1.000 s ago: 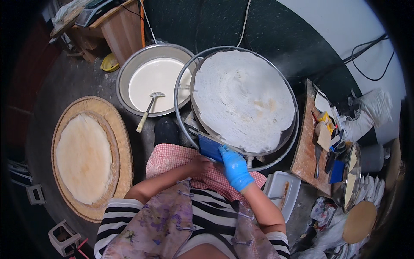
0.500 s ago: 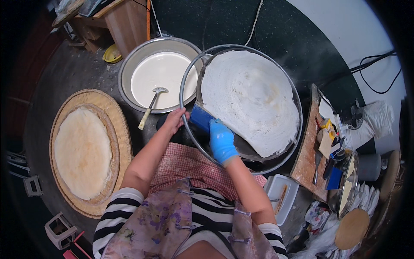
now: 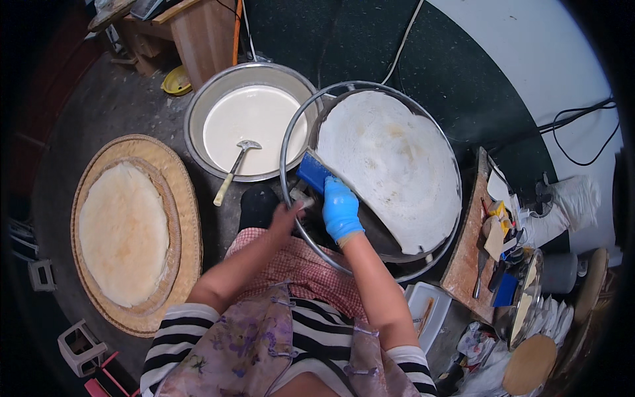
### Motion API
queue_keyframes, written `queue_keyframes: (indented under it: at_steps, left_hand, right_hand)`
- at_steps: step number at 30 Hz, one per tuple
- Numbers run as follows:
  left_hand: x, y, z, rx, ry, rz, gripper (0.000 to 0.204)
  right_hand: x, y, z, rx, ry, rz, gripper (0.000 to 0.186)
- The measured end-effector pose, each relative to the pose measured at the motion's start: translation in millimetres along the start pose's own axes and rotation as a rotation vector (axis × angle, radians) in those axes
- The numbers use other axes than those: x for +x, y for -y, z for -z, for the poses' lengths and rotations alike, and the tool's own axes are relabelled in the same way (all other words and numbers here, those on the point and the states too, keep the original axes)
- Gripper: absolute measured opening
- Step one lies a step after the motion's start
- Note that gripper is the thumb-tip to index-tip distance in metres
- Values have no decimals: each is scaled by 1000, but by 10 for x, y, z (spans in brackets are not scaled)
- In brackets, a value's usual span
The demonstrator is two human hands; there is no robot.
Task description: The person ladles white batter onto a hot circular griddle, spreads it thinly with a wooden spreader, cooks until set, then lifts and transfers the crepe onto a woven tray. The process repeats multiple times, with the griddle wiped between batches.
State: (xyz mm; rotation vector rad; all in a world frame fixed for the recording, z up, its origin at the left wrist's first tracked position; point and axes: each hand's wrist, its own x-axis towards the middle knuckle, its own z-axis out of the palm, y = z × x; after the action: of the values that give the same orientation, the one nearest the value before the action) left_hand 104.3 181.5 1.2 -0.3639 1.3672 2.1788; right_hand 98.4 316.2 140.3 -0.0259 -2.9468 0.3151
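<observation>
The thin, pale round crepe (image 3: 390, 165) at frame centre looks fully spread and set on its dark round griddle (image 3: 370, 228), not yet lifted: the blue-gloved right hand (image 3: 340, 210) grips a blue flat scraper (image 3: 312, 172) at its near edge, the bare left hand (image 3: 289, 213) pinches the metal griddle rim (image 3: 286, 142), and one finished crepe (image 3: 124, 231) lies on the woven round tray (image 3: 188, 218) at left.

At the centre of the frame the right hand (image 3: 340, 210), in a blue glove, grips a blue scraper (image 3: 313, 172) at the near left edge of a thin white crepe (image 3: 390, 165) spread over a round griddle (image 3: 370, 228). The bare left hand (image 3: 289, 213) sits just beside it at the griddle's metal ring. To the upper left, a steel basin (image 3: 198, 116) holds white batter and a ladle (image 3: 235, 169). At far left, a finished crepe (image 3: 122, 231) lies on a woven tray (image 3: 188, 218).
</observation>
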Motion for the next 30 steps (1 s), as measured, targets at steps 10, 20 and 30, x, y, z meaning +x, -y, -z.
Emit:
queue_keyframes:
  at_steps: [10, 20, 30]
  left_hand:
    - [-529, 439, -81, 123, 169, -11, 28]
    - [180, -419, 187, 135, -65, -81, 18]
    - [-830, 396, -291, 267, 324, 338, 22]
  right_hand:
    - [327, -121, -140, -60, -55, -8, 16]
    - [449, -139, -125, 10, -7, -44, 19]
    - [550, -73, -200, -45, -130, 36, 8]
